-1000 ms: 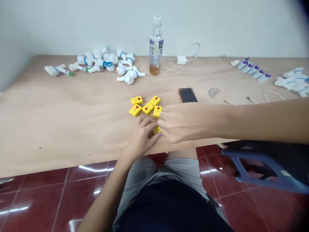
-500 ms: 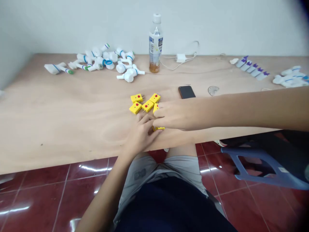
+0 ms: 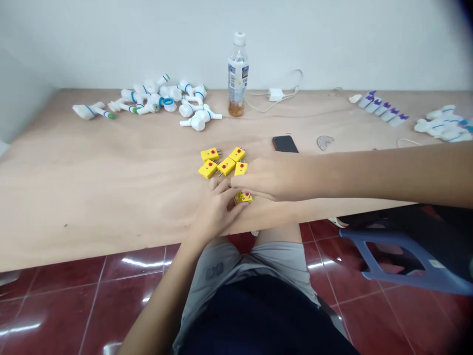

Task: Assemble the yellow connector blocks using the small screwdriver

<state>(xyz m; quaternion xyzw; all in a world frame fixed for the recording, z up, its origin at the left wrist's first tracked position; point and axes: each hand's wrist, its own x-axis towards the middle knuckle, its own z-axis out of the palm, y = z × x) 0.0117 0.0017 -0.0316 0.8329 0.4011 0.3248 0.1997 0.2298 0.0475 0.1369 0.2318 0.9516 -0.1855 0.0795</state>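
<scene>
Worktop [image 3: 111,197], pale wood tone, backed against a plain wall [image 3: 148,39]. Both hands work close together near its front edge, right of the lower middle of the surface.

Left hand [image 3: 211,212]: thumb and fingers clamped on the sides of a yellow plug [image 3: 246,197], thumb on the near side. Plug is partly covered by both hands; a patch of yellow with a red spot shows.

Right hand [image 3: 268,175]: reaches in from the right, back of hand up, fingers bent toward the yellow plug and just beside the left fingers. Tips hidden; cannot tell whether they grip anything.

Beyond the hands: five loose plugs [image 3: 226,166], yellow with red spots, lying flat in a loose cluster; metal pins visible on several. Rightmost one is partly covered by the right hand; contact cannot be judged.

Further right: black smartphone [image 3: 285,144] lying flat, protractor [image 3: 325,143] beside it, thin white cable [image 3: 408,142] beyond the forearm.

Rear of worktop, left to right: heap of white tap-shaped fittings [image 3: 199,121] with blue bands, some green-tipped; upright bottle [image 3: 238,81], white cap, amber liquid low inside; white power adapter [image 3: 275,94] with lead; slanting row of purple-topped pieces [image 3: 383,108]; second white heap [image 3: 443,125], blue accents.

Below, right: blue plastic stool [image 3: 388,281] on red floor tiles [image 3: 55,315].
</scene>
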